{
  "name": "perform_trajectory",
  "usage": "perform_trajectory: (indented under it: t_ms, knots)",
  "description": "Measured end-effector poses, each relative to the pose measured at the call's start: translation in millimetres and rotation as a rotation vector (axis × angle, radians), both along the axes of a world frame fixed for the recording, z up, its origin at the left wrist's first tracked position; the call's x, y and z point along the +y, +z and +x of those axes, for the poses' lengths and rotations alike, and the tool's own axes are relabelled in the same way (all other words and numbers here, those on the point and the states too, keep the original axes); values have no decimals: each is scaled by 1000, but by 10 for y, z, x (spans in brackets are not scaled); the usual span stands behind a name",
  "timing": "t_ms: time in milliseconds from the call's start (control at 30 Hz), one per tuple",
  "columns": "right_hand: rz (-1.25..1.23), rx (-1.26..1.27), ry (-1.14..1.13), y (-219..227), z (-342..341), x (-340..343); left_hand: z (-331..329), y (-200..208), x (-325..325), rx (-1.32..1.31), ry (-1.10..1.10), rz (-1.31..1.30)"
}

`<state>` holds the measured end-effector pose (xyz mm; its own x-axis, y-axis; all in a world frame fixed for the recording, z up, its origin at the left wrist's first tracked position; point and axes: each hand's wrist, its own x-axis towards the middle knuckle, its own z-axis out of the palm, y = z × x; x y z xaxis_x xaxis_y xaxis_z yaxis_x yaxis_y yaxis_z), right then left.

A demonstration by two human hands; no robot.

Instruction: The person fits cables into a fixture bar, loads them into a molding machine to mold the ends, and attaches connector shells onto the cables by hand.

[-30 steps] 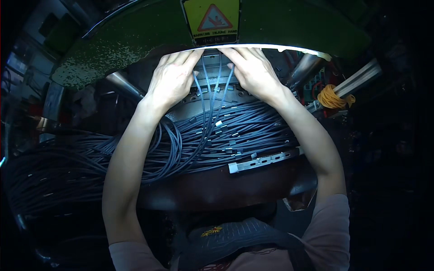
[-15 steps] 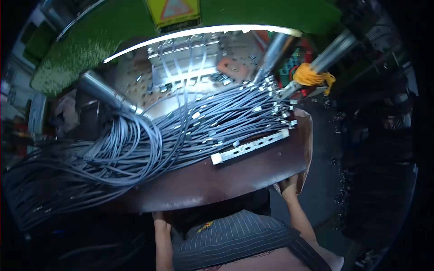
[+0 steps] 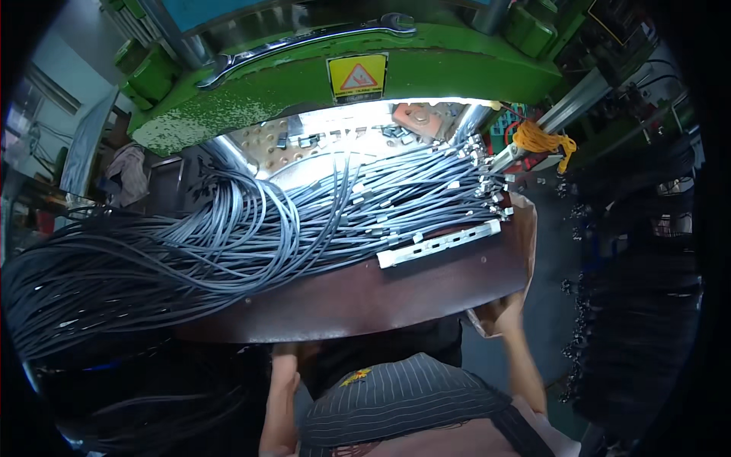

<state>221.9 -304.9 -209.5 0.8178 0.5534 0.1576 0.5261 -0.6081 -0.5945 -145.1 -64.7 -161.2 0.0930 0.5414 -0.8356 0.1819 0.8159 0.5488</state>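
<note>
My left hand (image 3: 285, 356) reaches under the front edge of a dark red-brown worktop (image 3: 335, 308); its fingers are hidden there. At the worktop's right front corner is my right hand (image 3: 506, 311), beside a brown cardboard-like sheet (image 3: 524, 242) that lines the right edge. The right fingers are mostly hidden under the edge. A thick spread of grey cables (image 3: 251, 221) with small connectors at their right ends covers the worktop. In front of those ends lies a slotted pale metal strip (image 3: 440, 244), apart from both hands.
A green press frame (image 3: 282, 76) with a yellow warning sign (image 3: 358, 78) and a wrench (image 3: 312, 39) spans the far side. Orange cord (image 3: 542, 141) wraps a metal post at right. Dark cable bundles (image 3: 632, 305) hang farther right. Loose dark connectors lie on the lit press bed.
The view has tilted up, bringing the wrench and more of the press frame into sight. Both hands remain at the worktop's edge. The cables and metal strip keep their places on the worktop.
</note>
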Motion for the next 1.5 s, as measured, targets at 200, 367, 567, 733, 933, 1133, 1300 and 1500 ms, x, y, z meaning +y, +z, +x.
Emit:
perform_trajectory:
  t_ms: [200, 367, 567, 733, 933, 1133, 1300, 1500]
  knots:
    - [98, -286, 345, 1504, 235, 989, 888, 965, 343, 41, -1023, 1554]
    - [92, -385, 746, 993, 163, 1522, 1187, 512, 659, 441, -1087, 1955]
    - [102, -482, 798, 1135, 62, 1238, 1316, 534, 740, 559, -1155, 2023]
    - [98, -342, 820, 1082, -57, 1118, 1439, 623, 766, 689, -1271, 1957]
    - [67, -305, 726, 1033, -78, 1258, 1470, 619, 781, 674, -1303, 1915]
    - [44, -242, 779, 1074, 3, 1241, 1487, 664, 822, 552, -1341, 1759]
    - [233, -415, 588, 1156, 60, 1304, 1401, 993, 828, 225, -1258, 1535]
    - [103, -574, 699, 1219, 159, 1892, 1414, 1532, 937, 32, -1325, 876]
